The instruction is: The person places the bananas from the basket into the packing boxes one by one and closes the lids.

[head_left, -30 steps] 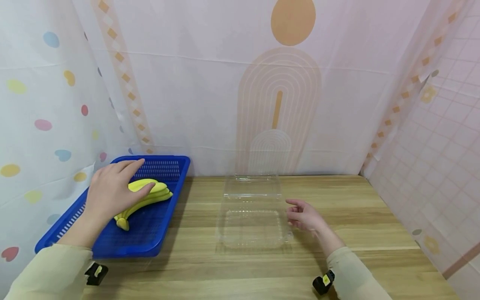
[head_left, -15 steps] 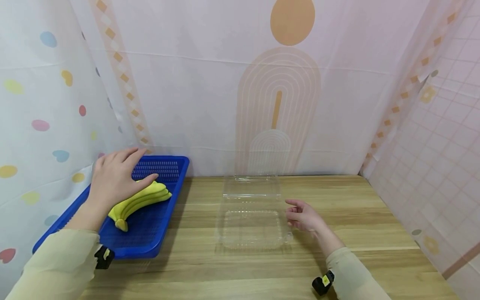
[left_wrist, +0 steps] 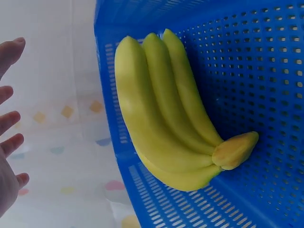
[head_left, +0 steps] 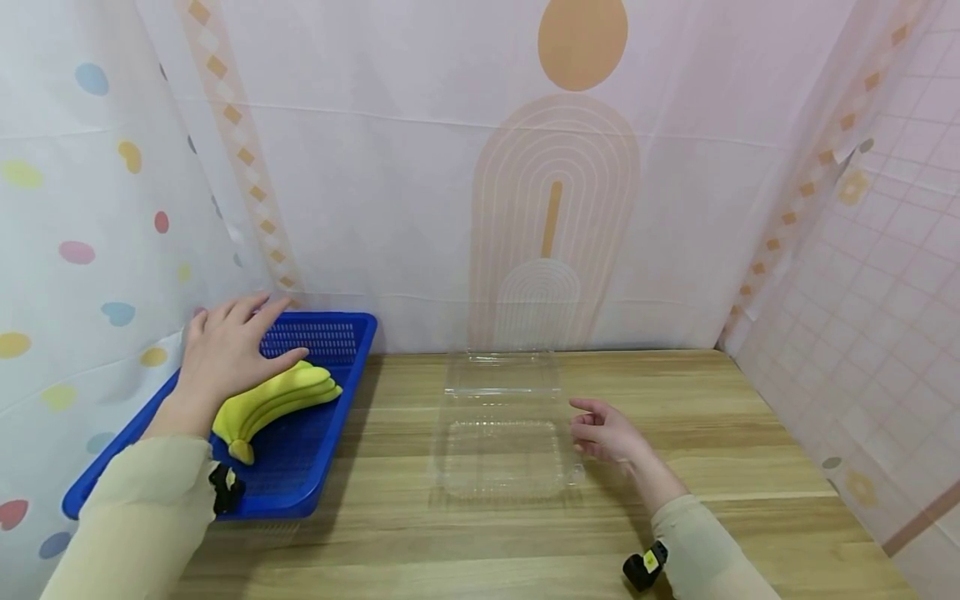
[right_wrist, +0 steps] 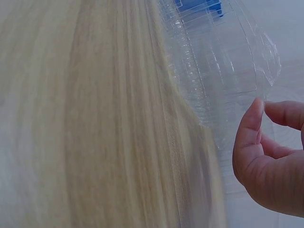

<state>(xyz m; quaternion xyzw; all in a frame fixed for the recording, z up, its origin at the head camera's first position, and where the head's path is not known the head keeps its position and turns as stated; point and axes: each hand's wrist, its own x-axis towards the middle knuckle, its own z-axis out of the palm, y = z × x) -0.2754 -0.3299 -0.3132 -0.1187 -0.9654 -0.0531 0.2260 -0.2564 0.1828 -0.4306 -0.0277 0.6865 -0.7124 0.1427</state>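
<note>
A bunch of bananas (head_left: 277,404) lies in a blue plastic basket (head_left: 303,500) at the left; its stem points toward the basket's near side. Over the basket hovers my left hand (head_left: 228,350), fingers spread, thumb above the bananas. In the left wrist view the bananas (left_wrist: 166,109) fill the middle, and the left hand (left_wrist: 7,156) is apart from them. A clear plastic clamshell container (head_left: 504,458) stands with its lid up on the table. At its right edge, my right hand (head_left: 611,433) pinches the rim between thumb and forefinger, as the right hand (right_wrist: 270,166) shows close up.
The wooden table (head_left: 712,417) carries the basket and container. A patterned curtain (head_left: 390,208) hangs along the back, with more cloth at the left and right sides.
The left hand has shifted slightly up and its forearm has swung to the right, uncovering more of the bananas. The right hand and the container have stayed in place.
</note>
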